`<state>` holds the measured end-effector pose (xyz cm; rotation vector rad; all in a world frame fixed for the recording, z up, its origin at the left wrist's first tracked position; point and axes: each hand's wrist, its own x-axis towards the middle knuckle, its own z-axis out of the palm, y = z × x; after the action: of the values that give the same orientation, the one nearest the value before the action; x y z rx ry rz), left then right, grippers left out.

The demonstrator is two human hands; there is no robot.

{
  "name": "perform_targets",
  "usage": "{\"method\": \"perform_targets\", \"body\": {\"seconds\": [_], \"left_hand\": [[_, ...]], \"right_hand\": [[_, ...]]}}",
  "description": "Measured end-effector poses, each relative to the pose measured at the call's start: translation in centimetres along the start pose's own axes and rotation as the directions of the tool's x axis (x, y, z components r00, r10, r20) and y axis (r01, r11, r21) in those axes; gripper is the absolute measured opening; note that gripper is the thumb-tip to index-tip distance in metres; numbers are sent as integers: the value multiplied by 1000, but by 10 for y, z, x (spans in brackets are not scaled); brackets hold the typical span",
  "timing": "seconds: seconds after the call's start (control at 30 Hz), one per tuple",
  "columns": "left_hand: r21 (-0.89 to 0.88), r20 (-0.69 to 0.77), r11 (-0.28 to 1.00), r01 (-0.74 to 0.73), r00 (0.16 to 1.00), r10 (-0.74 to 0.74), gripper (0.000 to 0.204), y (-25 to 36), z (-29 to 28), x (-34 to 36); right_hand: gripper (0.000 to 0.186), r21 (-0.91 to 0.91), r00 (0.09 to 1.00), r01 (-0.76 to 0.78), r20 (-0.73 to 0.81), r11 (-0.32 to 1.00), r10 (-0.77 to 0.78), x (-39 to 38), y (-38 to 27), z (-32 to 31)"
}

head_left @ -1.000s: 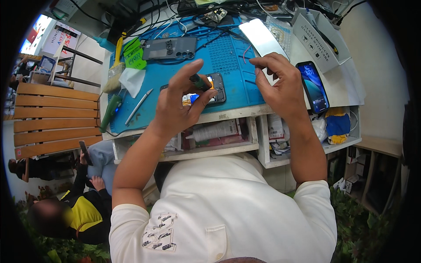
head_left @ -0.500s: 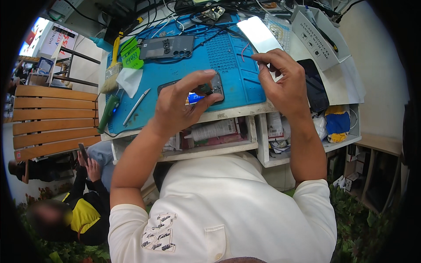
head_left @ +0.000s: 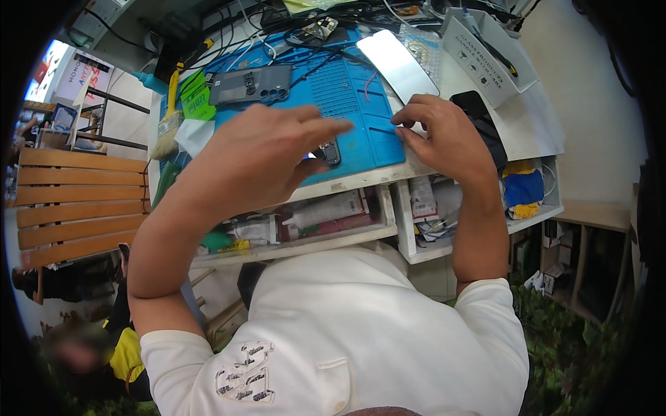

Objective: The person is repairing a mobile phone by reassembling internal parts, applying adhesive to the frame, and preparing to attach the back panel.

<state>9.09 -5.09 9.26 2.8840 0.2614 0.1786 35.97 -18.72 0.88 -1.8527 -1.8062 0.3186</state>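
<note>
phone point(head_left: 329, 151) lies on the blue mat point(head_left: 361, 97), mostly hidden under my left hand point(head_left: 260, 156) | head view: left hand spread flat above it, gripping nothing | right hand point(head_left: 444, 135) just right, fingertips curled on mat edge, grip unclear

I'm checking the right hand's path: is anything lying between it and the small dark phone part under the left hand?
Nothing visible: only bare blue mat separates the right hand from the phone part, which the left hand largely covers.
</note>
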Motion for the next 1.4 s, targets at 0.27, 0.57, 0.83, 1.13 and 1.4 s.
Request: {"method": "perform_targets", "body": {"seconds": [0.27, 0.57, 0.83, 1.13, 1.4], "left_hand": [[-12, 4, 998, -56, 998, 56, 43, -8, 4, 6], [-29, 89, 997, -68, 994, 70, 36, -12, 1, 8], [-29, 36, 996, 82, 996, -81, 23, -8, 5, -3], [-65, -95, 995, 75, 992, -81, 15, -15, 13, -4], [-13, -11, 994, -108, 994, 108, 24, -8, 3, 8]], "right_hand": [[15, -16, 996, -81, 37, 997, 82, 0, -7, -1], [13, -85, 995, -25, -101, 996, 17, -2, 5, -7], [31, -267, 887, -365, -392, 892, 246, -55, 21, -62], [44, -413, 900, -362, -389, 835, 197, -87, 8, -25], [23, -252, 961, 243, 194, 937, -198, -10, -77, 22]]}}
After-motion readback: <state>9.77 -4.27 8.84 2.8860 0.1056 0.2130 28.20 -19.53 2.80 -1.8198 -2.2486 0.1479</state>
